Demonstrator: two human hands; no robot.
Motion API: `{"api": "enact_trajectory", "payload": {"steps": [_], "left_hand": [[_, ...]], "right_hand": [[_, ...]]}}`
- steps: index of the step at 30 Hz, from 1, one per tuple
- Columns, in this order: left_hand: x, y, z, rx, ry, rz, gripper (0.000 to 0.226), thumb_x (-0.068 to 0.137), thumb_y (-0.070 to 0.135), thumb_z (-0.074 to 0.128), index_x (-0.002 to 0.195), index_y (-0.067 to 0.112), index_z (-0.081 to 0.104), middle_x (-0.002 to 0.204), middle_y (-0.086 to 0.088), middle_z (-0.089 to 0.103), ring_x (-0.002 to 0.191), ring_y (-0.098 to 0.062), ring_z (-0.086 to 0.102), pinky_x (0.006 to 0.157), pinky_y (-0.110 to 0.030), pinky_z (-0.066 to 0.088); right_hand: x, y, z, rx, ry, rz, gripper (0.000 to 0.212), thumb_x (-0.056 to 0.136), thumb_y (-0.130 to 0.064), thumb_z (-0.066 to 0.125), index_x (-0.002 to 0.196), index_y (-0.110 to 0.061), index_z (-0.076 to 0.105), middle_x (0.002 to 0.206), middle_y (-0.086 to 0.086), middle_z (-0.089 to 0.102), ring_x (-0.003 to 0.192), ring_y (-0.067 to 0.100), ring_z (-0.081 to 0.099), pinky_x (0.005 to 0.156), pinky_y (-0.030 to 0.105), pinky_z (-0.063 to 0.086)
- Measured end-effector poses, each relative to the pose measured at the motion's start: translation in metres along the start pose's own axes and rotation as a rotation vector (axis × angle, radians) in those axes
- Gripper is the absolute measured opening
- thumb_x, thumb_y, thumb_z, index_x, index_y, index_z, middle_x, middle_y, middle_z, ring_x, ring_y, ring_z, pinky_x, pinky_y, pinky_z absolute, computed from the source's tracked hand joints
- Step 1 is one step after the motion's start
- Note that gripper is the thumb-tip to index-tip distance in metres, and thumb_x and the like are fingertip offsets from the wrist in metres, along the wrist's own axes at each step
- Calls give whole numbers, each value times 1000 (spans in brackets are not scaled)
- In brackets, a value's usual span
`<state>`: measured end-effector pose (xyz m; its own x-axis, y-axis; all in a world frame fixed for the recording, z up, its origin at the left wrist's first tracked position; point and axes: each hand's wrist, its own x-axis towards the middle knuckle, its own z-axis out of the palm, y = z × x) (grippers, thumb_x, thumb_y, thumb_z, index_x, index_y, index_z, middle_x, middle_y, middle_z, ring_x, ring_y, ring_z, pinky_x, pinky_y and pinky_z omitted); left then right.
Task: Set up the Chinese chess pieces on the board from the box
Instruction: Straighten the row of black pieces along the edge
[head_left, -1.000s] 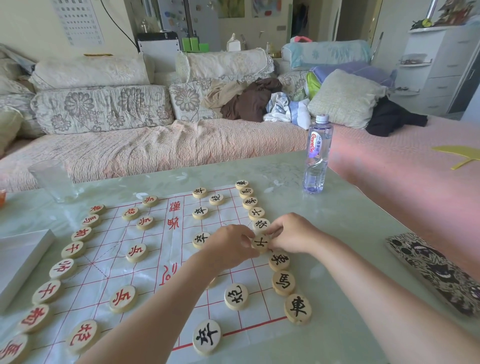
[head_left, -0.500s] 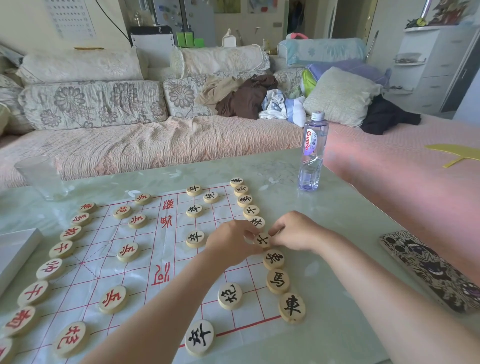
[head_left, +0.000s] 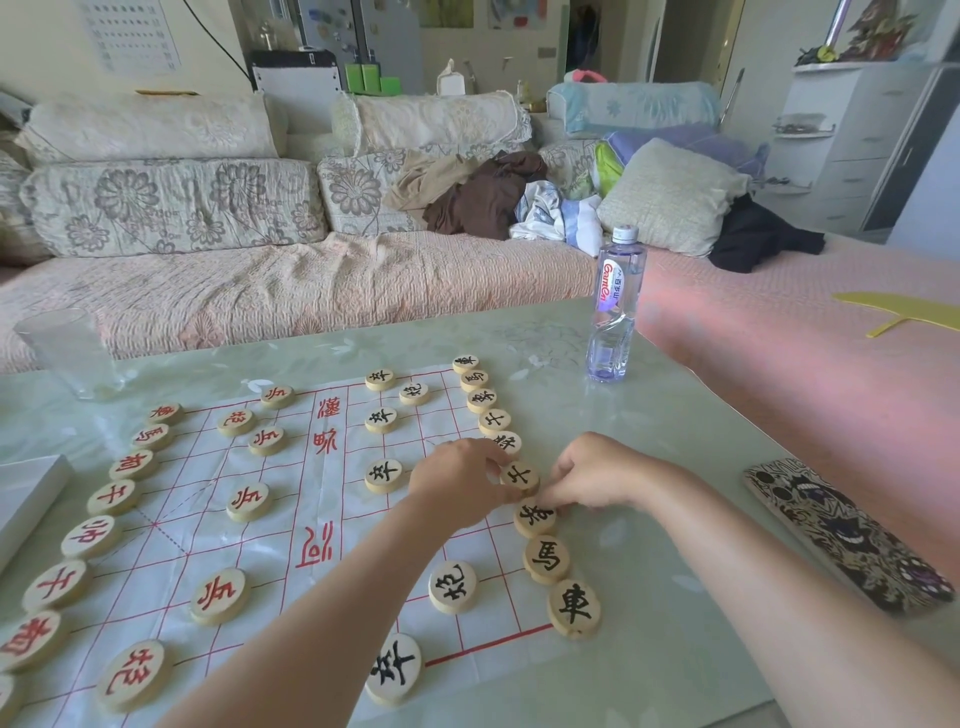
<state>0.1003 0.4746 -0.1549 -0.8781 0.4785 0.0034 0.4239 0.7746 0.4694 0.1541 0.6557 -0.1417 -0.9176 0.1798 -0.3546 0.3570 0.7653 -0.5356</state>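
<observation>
chess pieces (head_left: 452, 587): pale matt wood | board (head_left: 291, 519): thin, creased, glossy sheet | tabletop (head_left: 675, 467): smooth, shiny | bottle (head_left: 615, 306): clear plastic | sofa cover (head_left: 311, 291): quilted cloth

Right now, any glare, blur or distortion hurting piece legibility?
Head view: soft daylight sheen on the tabletop by the water bottle; wide-angle stretch at the edges; piece characters sharp; left hand and right hand hold, partly hiding, one black-lettered piece.

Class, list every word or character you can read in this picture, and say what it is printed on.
"Ganten": water bottle label.
"車": nearest black piece.
"馬": black piece beside it.
"兵": red piece.
"河": board.
Wall chart: too small to read.
</observation>
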Motion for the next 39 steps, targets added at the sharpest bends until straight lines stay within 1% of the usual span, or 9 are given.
{"api": "enact_trajectory", "payload": {"steps": [4,7,11,16,21,26,29,34,39], "left_hand": [[1,-2,-3,0,-24,12,42,73,58,72,109,41,61,99,22,63,95,-7,58,74,-25,46],[2,-2,-2,-12,-22,14,42,72,58,73,108,40,61,99,21,64,93,-7,58,75,-25,47],[2,-4,0,-28,-16,18,45,69,61,73,107,39,62,99,21,64,93,-8,59,74,-26,48],[-9,-4,-5,-3,29,74,29,80,45,69,106,36,58,99,17,58,85,-8,57,70,-26,48],[-29,-1,-3,18,-75,114,20,81,46,69,97,35,65,90,20,66,82,-3,59,70,-21,49],[-36,4,3,31,-82,81,28,77,53,68,100,37,64,88,23,68,88,-3,61,77,-26,51],[-38,6,2,2,-86,59,28,76,51,70,100,37,62,86,23,68,83,-3,60,72,-24,48],[-42,4,-2,-14,-114,41,31,79,46,71,107,36,62,88,21,68,80,-4,60,70,-23,48],[-46,2,-7,41,-120,22,37,75,55,70,106,39,60,90,21,67,79,-2,56,61,-21,41]], "right_hand": [[2,1,-1,43,133,-15,15,79,-29,69,67,-19,71,65,-7,65,62,12,57,57,23,40],[6,-2,2,54,179,-49,4,83,-28,68,81,-29,71,86,-8,71,86,13,65,74,25,50],[9,-5,5,15,147,-73,11,82,-31,71,91,-27,75,93,-5,73,91,15,66,83,29,54],[3,-4,-5,9,189,-79,5,80,-34,70,80,-29,71,89,-8,71,88,14,66,77,27,53],[-16,-1,2,-65,80,-30,43,67,-56,77,82,-16,73,76,-7,67,74,15,62,68,29,49],[-26,3,12,-21,92,-16,27,74,-45,78,86,-21,77,89,1,74,85,17,68,76,30,55],[-27,2,17,30,119,-44,15,78,-36,77,88,-26,79,90,-3,74,89,16,68,79,29,54],[-32,-3,20,85,155,-74,11,77,-27,75,72,-36,75,86,-8,75,86,15,70,79,32,59],[-35,-13,26,123,237,-76,9,76,-26,75,78,-34,78,85,-13,73,80,13,68,62,26,55]]}}
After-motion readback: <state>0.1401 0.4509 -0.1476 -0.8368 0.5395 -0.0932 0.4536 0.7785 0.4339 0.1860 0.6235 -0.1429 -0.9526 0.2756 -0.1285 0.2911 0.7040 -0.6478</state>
